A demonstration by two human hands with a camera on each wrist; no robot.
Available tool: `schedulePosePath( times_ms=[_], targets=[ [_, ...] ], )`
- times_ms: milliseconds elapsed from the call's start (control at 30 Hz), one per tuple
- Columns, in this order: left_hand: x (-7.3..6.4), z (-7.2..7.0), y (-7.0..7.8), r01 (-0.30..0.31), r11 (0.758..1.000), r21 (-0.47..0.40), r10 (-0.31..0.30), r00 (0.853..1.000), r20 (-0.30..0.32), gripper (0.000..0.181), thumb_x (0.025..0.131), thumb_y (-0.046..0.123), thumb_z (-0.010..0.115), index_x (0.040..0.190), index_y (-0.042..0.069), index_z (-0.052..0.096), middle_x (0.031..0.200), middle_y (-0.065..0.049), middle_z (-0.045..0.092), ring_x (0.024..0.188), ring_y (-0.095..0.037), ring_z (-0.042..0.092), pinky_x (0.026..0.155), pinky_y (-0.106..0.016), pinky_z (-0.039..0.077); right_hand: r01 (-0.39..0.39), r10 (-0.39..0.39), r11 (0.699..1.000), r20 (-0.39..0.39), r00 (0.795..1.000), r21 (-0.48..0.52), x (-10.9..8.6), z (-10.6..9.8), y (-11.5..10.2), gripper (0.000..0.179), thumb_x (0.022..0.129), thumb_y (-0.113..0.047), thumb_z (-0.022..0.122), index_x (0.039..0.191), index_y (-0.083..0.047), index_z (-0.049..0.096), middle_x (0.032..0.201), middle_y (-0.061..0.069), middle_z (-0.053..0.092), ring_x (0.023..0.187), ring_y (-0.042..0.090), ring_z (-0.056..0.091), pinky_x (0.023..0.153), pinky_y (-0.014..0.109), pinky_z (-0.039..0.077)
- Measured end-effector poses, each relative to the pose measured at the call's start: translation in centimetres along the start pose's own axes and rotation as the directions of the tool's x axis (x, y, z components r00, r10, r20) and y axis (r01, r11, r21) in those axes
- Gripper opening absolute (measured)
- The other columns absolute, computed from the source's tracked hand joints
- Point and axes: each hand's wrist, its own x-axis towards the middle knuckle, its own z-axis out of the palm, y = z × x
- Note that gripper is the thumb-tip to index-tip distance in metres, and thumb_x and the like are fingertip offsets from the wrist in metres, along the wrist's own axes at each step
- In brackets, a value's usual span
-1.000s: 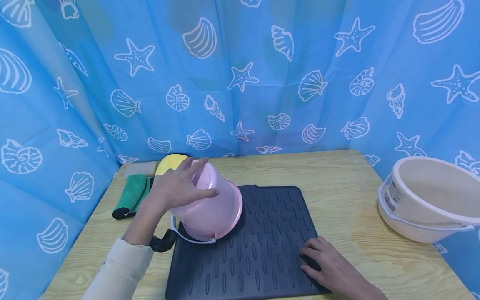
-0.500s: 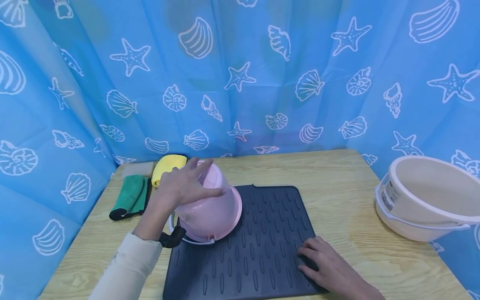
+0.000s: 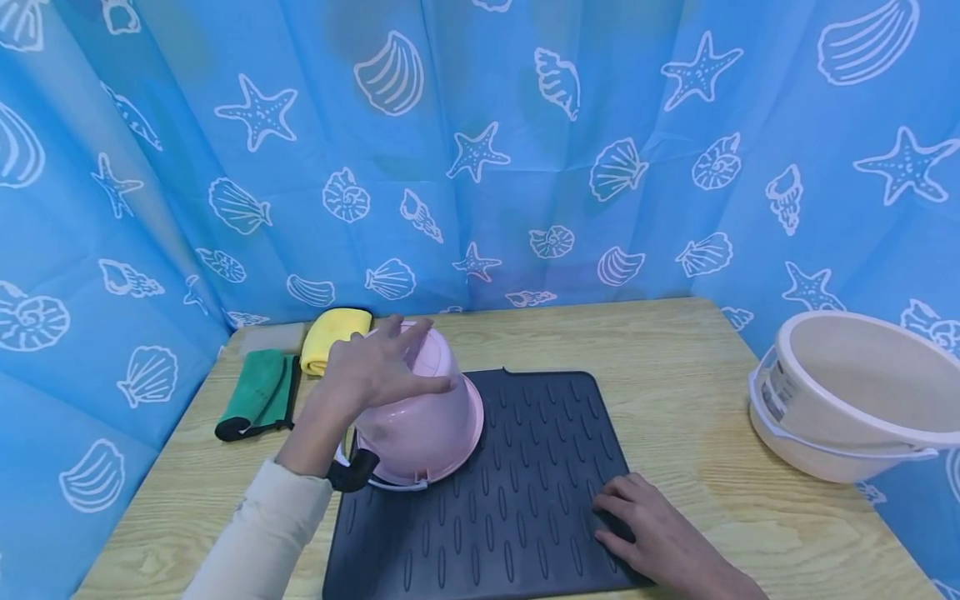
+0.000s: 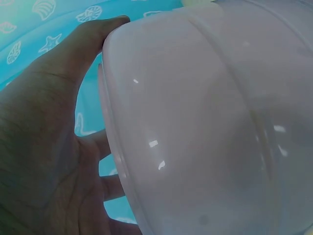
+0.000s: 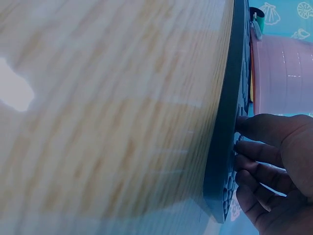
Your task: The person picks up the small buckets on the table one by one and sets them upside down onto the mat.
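Observation:
A pink bucket (image 3: 420,429) stands upside down on the left part of a black ridged mat (image 3: 525,475), its white handle hanging low at the rim. Around the bucket's raised base is my left hand (image 3: 375,367), with thumb and fingers spread on opposite sides of it. The left wrist view shows the thumb and fingertips at the edge of the base. My right hand (image 3: 648,525) rests at the mat's right edge, fingers loosely bent. In the right wrist view, its fingertips touch the mat's ridged top.
A folded green cloth (image 3: 258,392) and a folded yellow cloth (image 3: 333,337) lie at the back left, beside a pale flat block (image 3: 272,338). Beige buckets (image 3: 795,400), one nested in another, stand at the right. A blue shell-patterned curtain (image 3: 480,225) hangs behind the wooden table (image 3: 675,358).
My left hand and the base of the pink bucket have shifted slightly to the right over the mat. The view has turned a little. My right hand has stayed at the mat's edge.

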Motion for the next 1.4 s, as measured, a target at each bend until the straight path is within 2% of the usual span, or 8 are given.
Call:
schedulePosePath(
  times_ms=[433, 600, 733, 833, 933, 1200, 1267, 1400],
  targets=[
    [0.7, 0.1, 1.0, 0.01, 1.0, 0.026, -0.011, 0.999, 0.043, 0.103, 0.072, 0.09, 0.05, 0.158, 0.036, 0.031, 0.162, -0.011, 0.027, 0.114, -0.046, 0.057, 0.084, -0.057, 0.043, 0.005, -0.005, 1.0, -0.009, 1.0, -0.012, 0.0, -0.1, -0.2, 0.024, 0.079, -0.022, 0.084, 0.099, -0.011, 0.075, 0.101, -0.008, 0.059, 0.09, 0.009, 0.05, 0.074, 0.033, 0.05],
    [0.0, 0.1, 0.8, 0.017, 0.999, 0.028, -0.018, 0.999, 0.032, 0.103, 0.074, 0.094, 0.038, 0.159, 0.037, 0.025, 0.163, -0.011, 0.025, 0.124, -0.054, 0.048, 0.087, -0.064, 0.043, 0.016, -0.016, 1.0, -0.02, 1.0, -0.015, -0.1, 0.0, -0.1, 0.024, 0.079, -0.021, 0.085, 0.098, -0.011, 0.075, 0.101, -0.007, 0.059, 0.089, 0.009, 0.05, 0.074, 0.033, 0.05],
    [-1.4, -0.1, 0.2, 0.019, 1.0, 0.003, -0.019, 1.0, -0.016, 0.103, 0.076, 0.095, 0.029, 0.16, 0.036, 0.023, 0.163, -0.009, 0.026, 0.136, -0.053, 0.035, 0.094, -0.074, 0.036, 0.02, -0.02, 1.0, -0.014, 1.0, -0.015, 0.0, 0.0, -0.1, 0.024, 0.079, -0.022, 0.085, 0.099, -0.011, 0.075, 0.101, -0.007, 0.059, 0.089, 0.009, 0.051, 0.074, 0.033, 0.05],
    [-2.5, -0.4, -0.3, -0.014, 0.999, -0.032, 0.009, 0.992, -0.126, 0.098, 0.08, 0.091, 0.034, 0.159, 0.032, 0.029, 0.159, -0.008, 0.034, 0.139, -0.046, 0.035, 0.098, -0.073, 0.034, 0.023, -0.023, 1.0, -0.024, 0.999, -0.012, 0.1, 0.1, -0.1, 0.024, 0.078, -0.021, 0.085, 0.098, -0.012, 0.075, 0.101, -0.007, 0.059, 0.089, 0.009, 0.05, 0.072, 0.032, 0.05],
    [-3.5, -0.6, -0.6, -0.086, 0.991, -0.098, 0.056, 0.959, -0.278, 0.088, 0.086, 0.081, 0.044, 0.155, 0.028, 0.039, 0.152, -0.009, 0.044, 0.134, -0.042, 0.043, 0.1, -0.067, 0.037, 0.027, -0.027, 1.0, -0.036, 0.999, -0.008, 0.1, 0.2, -0.1, 0.024, 0.077, -0.02, 0.086, 0.097, -0.012, 0.075, 0.1, -0.007, 0.059, 0.088, 0.009, 0.05, 0.071, 0.031, 0.049],
    [-5.6, 0.7, -0.2, -0.349, 0.902, -0.254, 0.148, 0.803, -0.577, 0.057, 0.091, 0.051, 0.066, 0.14, 0.022, 0.06, 0.131, 0.002, 0.063, 0.117, -0.023, 0.058, 0.091, -0.049, 0.048, 0.046, -0.047, 0.999, -0.066, 0.997, -0.015, 0.1, 0.3, 0.1, 0.024, 0.076, -0.018, 0.087, 0.096, -0.011, 0.075, 0.098, -0.007, 0.058, 0.086, 0.009, 0.049, 0.07, 0.029, 0.049],
    [-6.0, 1.2, 0.2, -0.387, 0.88, -0.274, 0.158, 0.784, -0.6, 0.053, 0.09, 0.047, 0.068, 0.137, 0.022, 0.062, 0.127, 0.004, 0.064, 0.117, -0.02, 0.059, 0.093, -0.047, 0.049, 0.043, -0.043, 0.999, -0.06, 0.997, -0.013, 0.2, 0.3, 0.1, 0.024, 0.077, -0.018, 0.086, 0.097, -0.012, 0.075, 0.098, -0.008, 0.058, 0.086, 0.009, 0.049, 0.069, 0.029, 0.048],
    [-6.9, 2.4, 0.9, -0.424, 0.841, -0.335, 0.15, 0.778, -0.61, 0.049, 0.09, 0.041, 0.071, 0.135, 0.023, 0.063, 0.126, 0.007, 0.064, 0.118, -0.015, 0.058, 0.095, -0.045, 0.049, 0.028, -0.028, 1.0, -0.032, 0.999, 0.003, 0.1, 0.3, 0.0, 0.022, 0.079, -0.018, 0.085, 0.098, -0.012, 0.075, 0.098, -0.007, 0.058, 0.085, 0.009, 0.048, 0.068, 0.03, 0.048]
  ],
)
